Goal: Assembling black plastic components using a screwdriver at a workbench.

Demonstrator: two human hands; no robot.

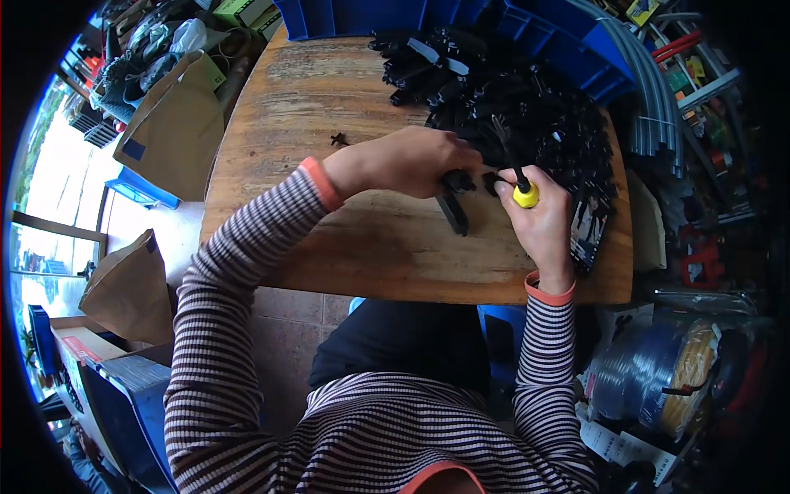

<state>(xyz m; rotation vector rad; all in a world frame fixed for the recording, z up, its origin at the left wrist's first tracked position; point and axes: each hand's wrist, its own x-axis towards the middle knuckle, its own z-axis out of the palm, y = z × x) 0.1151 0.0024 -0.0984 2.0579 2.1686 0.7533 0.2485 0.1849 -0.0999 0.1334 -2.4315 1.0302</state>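
My left hand [411,160] is closed on a black plastic part [453,212], whose long end slants down over the wooden table. My right hand [543,216] grips a hand tool [525,194] with a yellow-and-black handle; its thin dark end points up and away, and its exact kind is unclear. Beside the right fingertips is a small black piece [491,183], perhaps pinched by them. Both hands are close together over the table, just in front of a large heap of black plastic parts [510,103].
The wooden table [329,90] bears a small dark fragment [339,140] left of my hands. Blue bins [370,18] line its far edge. Grey tubes [650,107] stand at the right, brown paper bags [177,123] at the left. Coiled clear hose [638,375] lies at the lower right.
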